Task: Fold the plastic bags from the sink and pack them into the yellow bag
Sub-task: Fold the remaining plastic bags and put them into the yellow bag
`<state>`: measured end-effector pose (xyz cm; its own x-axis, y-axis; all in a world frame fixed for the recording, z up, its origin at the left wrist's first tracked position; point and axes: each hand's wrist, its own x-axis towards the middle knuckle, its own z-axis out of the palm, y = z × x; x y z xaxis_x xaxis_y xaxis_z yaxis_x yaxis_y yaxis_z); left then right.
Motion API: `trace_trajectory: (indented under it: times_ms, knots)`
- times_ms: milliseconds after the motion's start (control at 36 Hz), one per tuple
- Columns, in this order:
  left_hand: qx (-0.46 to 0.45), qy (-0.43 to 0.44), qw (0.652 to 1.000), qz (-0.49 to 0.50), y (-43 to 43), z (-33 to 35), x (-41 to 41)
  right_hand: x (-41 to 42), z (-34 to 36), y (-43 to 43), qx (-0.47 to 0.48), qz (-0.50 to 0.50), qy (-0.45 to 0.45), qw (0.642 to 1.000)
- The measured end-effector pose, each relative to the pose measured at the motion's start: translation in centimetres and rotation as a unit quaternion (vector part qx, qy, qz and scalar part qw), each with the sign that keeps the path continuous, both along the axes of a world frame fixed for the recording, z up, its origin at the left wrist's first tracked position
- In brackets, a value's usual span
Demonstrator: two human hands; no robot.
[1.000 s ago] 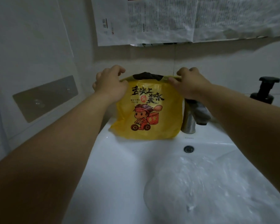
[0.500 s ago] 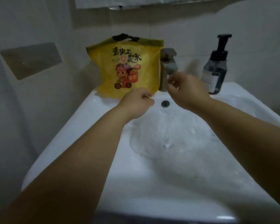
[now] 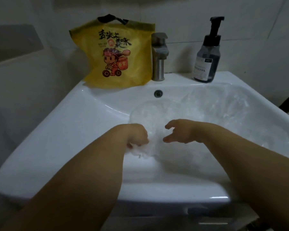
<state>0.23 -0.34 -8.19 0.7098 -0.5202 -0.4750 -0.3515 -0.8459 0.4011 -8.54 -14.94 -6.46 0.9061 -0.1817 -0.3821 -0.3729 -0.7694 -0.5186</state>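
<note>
The yellow bag, printed with a cartoon rider and topped by a dark handle, stands upright on the back ledge of the white sink, left of the faucet. Clear crumpled plastic bags fill the basin. My left hand is down in the basin with its fingers curled round a bunch of the clear plastic. Just to its right, my right hand hovers over the plastic, fingers spread and loosely bent, holding nothing.
A steel faucet rises at the back centre above the overflow hole. A dark pump bottle stands on the back right ledge. Tiled walls close in on the left and behind.
Both hands left the yellow bag's top and came down into the basin. My left hand has taken hold of clear plastic. The view tilted down toward the sink.
</note>
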Motion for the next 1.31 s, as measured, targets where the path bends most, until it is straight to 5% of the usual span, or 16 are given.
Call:
trace_trajectory:
  times_ms: [56,139,278,389,528,639,833,972,1139,1306]
  knots:
    - [-0.153,0.012,0.986,0.068,-0.4,0.9,0.6,0.4,-0.2,-0.3,0.029,-0.005,-0.031,0.999]
    - [-0.363,0.049,0.92,0.137,-0.1,2.9,1.4,1.1,0.1,-0.3,0.126,-0.026,-0.078,0.989]
    - [-0.515,0.094,0.83,0.194,0.1,4.7,1.2,1.6,1.7,-0.3,0.334,-0.126,-0.2,0.913]
    - [-0.482,0.106,0.857,0.147,0.1,4.6,0.7,1.2,2.8,-0.4,0.494,-0.112,-0.172,0.845]
    - [-0.439,0.145,0.879,0.114,0.0,4.3,0.6,0.5,3.7,-0.7,0.568,-0.01,-0.125,0.814]
    - [-0.451,0.107,0.883,0.078,-0.1,3.9,0.3,0.7,3.7,-0.7,0.529,0.025,-0.154,0.834]
    - [-0.455,-0.072,0.875,0.15,-0.1,2.9,1.8,1.0,4.2,-1.3,0.512,-0.059,-0.218,0.829]
    - [-0.468,-0.137,0.861,0.144,-0.5,3.2,1.2,1.1,3.5,-0.5,0.446,-0.061,-0.176,0.875]
    - [-0.451,-0.231,0.851,0.137,-0.3,3.5,0.8,1.2,4.3,-1.0,0.433,-0.171,-0.305,0.831]
    - [-0.418,-0.212,0.879,0.09,-0.1,3.4,0.0,0.9,4.9,-0.7,0.501,-0.149,-0.323,0.789]
